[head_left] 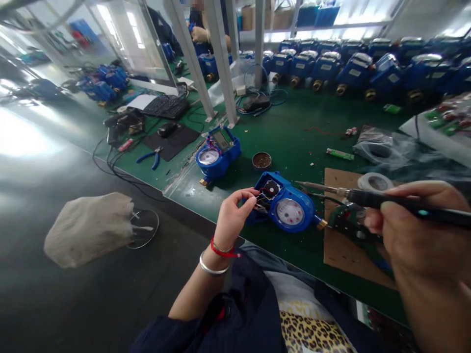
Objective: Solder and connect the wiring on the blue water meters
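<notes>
Wires, thin and several, too fine to count (260, 197), are pinched in the left hand's (241, 208) grip, between thumb and fingertips, at the open compartment of one blue meter (290, 213). This meter lies on the green worktop (287, 135) just in front of the person, with one round dial and one brass fitting, which points toward a piece of cardboard (333, 245). The right hand's (423, 225) grip is closed around one soldering iron (362, 197), its tip just above the meter's edge.

Beyond the left hand sits a second blue meter (217, 152), with one dial and one display panel. One round tin (261, 161) stands between the two meters, toward the far side. One roll of white tape (375, 182) rests at the cardboard's far edge, and one green cylinder (340, 154) lies farther back.

To the left are one pair of blue-handled pliers (155, 158), one mouse (167, 129) on one black mat (180, 142), and one keyboard (167, 106). More than ten blue meters (327, 66) stand in two rows at the back; their exact number cannot be told. One other person's hand (199, 34) shows behind the metal posts (221, 63).
</notes>
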